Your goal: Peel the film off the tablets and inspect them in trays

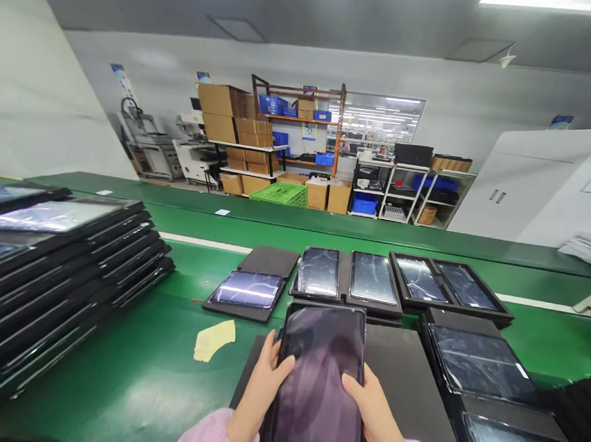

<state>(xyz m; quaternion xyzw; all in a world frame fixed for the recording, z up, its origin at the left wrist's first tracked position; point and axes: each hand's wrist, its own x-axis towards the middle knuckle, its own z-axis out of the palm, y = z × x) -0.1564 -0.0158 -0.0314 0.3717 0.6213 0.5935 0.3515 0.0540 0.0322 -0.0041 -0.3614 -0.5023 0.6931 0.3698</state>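
Note:
A dark tablet screen (317, 396) is held upright between my two hands, in front of my body. My left hand (264, 382) grips its left edge, the thumb resting on the glass. On the opposite edge, my right hand (371, 406) holds it with the thumb on the front. Beneath and behind it lies a black foam tray (401, 374). Just beyond are more screens: one (248, 289) on a foam tray at the left, a pair (319, 272) in the middle, and another pair (422, 280) in a black tray.
Tall stacks of foam trays with screens (72, 267) stand at the left. More trayed screens (482, 362) lie at the right. A torn yellow paper (215, 341) rests on the green mat (165, 386). Behind the bench are shelves (338, 137), cardboard boxes (221, 120) and a green crate (280, 193).

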